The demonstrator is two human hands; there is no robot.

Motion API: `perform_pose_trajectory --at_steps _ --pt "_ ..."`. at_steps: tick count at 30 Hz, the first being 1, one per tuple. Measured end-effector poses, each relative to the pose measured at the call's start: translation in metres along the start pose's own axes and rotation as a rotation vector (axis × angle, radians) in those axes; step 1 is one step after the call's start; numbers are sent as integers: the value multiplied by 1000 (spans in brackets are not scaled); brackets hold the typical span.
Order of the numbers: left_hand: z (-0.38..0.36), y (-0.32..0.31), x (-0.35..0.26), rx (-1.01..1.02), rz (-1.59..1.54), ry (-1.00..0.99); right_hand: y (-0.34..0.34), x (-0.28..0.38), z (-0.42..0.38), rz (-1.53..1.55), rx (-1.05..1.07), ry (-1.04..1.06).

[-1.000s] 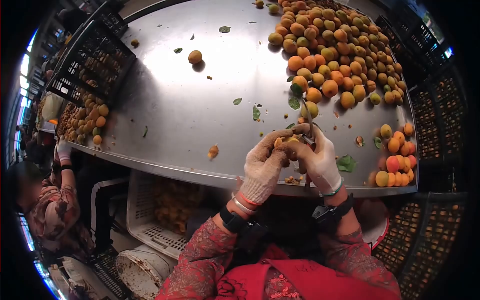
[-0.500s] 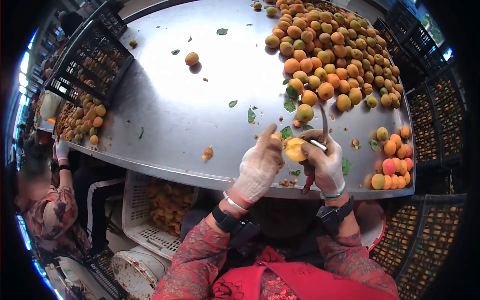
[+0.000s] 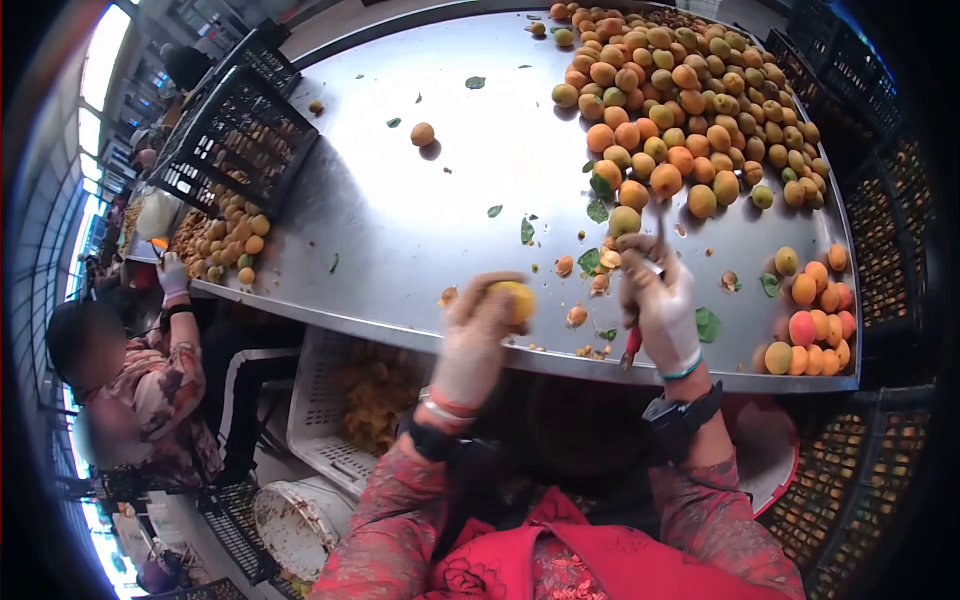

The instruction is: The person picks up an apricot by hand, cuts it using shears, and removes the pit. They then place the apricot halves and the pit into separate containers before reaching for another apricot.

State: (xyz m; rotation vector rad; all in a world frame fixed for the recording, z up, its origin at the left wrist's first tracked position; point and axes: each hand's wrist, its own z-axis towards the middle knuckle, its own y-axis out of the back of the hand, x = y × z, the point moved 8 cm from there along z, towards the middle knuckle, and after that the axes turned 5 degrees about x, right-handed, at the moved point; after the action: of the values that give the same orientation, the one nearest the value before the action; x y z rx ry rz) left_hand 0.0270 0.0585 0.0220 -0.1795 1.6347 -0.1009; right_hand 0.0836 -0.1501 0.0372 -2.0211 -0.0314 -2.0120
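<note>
My left hand [image 3: 475,335], in a pale glove with browned fingers, is closed around a yellow cut apricot [image 3: 518,303], slightly blurred, over the front edge of the metal table [image 3: 400,240]. To its right my gloved right hand [image 3: 658,305] grips a knife [image 3: 632,345]; the red handle juts out below the fist and the thin blade, blurred, points up. Several apricot scraps [image 3: 577,316] and green leaves [image 3: 588,261] lie on the metal between and beyond the hands. A heap of whole apricots [image 3: 680,110] covers the table's far right.
A small group of apricots [image 3: 815,325] sits at the right corner. Below the front edge stands a white crate [image 3: 325,400] with apricot pieces, beside a dirty white bucket [image 3: 295,525]. A co-worker [image 3: 150,360] works at the left near a tilted black crate [image 3: 235,140].
My left hand has moved left and toward the table's front edge, carrying the yellow apricot away from the right hand. More scraps lie near the right hand. The view has shifted left.
</note>
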Motion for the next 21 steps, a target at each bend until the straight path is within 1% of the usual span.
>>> perform_pose_trajectory --at_steps 1,2,3,4,5,6,7,8,10,11,12,14,16,18,20,21 --pt "-16 25 -8 -134 -10 88 10 3 0 19 -51 13" --pt "-24 53 -14 -206 -44 -95 21 7 -1 36 -106 27" --pt "-41 78 -27 -270 163 -121 28 10 -1 43 -111 32" --pt "-60 106 -28 -360 190 -34 39 11 -1 125 -167 29" --pt "-75 124 -34 -411 262 9 50 12 -3 207 -223 27" --pt "-84 151 -33 -407 396 -61 56 14 -5 208 -231 36" --pt "-96 165 -36 -467 457 -39 66 13 -7 256 -288 53" --pt "-105 178 -33 -505 332 -57 76 11 -9 304 -344 69" --pt "-106 193 -36 -586 463 -31 87 11 -12 306 -398 87" --pt "-94 186 -38 -543 445 -132 89 15 -15 286 -422 117" --pt "-78 160 -48 -512 544 -143 91 19 -19 266 -446 144" --pt "-38 99 -47 -357 388 -89 93 28 -22 255 -464 180" --pt "3 37 -28 -94 273 -20 100 35 -24 244 -482 216" --pt "34 -30 -24 96 604 -46 109 38 -25 230 -500 219" --pt "60 -88 -28 286 1061 -172 121 35 -26 248 -526 182" --pt "75 -102 -26 296 1066 -173 128 31 -24 434 -497 192"
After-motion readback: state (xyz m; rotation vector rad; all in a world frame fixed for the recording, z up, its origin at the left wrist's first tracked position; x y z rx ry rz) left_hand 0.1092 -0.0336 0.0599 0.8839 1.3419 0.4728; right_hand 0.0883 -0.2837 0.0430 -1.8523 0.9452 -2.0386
